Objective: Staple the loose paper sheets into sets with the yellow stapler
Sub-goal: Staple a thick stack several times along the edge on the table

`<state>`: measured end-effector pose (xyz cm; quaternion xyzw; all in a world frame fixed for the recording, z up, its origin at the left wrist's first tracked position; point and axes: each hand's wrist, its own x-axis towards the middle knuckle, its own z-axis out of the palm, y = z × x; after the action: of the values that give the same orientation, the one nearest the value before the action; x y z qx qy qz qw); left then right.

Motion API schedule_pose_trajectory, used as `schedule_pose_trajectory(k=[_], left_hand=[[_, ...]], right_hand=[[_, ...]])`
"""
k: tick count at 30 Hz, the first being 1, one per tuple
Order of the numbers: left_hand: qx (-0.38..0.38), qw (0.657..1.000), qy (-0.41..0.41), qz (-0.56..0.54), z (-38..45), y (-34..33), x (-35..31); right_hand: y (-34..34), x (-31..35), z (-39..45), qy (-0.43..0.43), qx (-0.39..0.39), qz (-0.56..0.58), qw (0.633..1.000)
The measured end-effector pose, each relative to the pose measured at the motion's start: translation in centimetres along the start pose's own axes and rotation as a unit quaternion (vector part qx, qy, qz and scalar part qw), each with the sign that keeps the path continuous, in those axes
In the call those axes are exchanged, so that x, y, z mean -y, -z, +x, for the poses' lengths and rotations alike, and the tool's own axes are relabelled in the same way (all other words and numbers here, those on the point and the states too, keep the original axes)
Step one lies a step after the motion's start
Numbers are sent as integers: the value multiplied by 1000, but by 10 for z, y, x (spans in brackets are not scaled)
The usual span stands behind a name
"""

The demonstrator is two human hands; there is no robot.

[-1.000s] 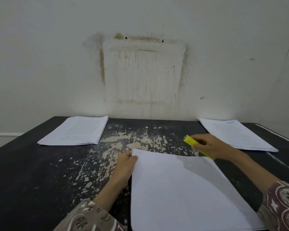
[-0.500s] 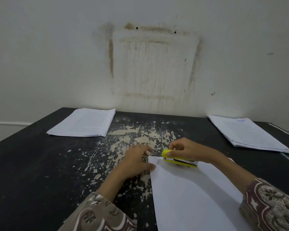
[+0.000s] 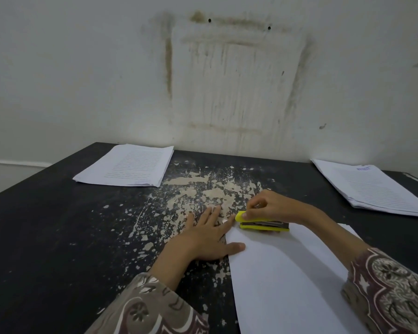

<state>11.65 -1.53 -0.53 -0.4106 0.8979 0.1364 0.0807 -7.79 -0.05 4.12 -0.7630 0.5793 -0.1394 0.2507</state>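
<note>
Small yellow stapler [image 3: 263, 224], metal strip down the middle, sits across the far edge of a blank white set of sheets [image 3: 287, 273] lying flat near the front of the table. Two more stacks of printed pages: one at far left [image 3: 128, 168], one at far right [image 3: 374, 186], both flat, well apart.

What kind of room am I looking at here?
Probably a plain workroom or home desk corner: a worn black table against a stained bare wall, with two stacks of printed sheets and a yellow stapler.
</note>
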Motion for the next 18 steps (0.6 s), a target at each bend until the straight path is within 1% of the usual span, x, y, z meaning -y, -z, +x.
schedule_pose_trajectory(k=[2, 9, 18], left_hand=[[3, 1000, 0, 2, -1, 1, 0], [7, 1000, 6, 5, -3, 2, -2], [10, 1000, 8, 4, -4, 2, -4]], right_hand=[[0, 2, 0, 1, -3, -9, 1000], [-4, 10, -1, -3, -10, -97, 995], [-14, 14, -4, -26, -43, -109, 993]])
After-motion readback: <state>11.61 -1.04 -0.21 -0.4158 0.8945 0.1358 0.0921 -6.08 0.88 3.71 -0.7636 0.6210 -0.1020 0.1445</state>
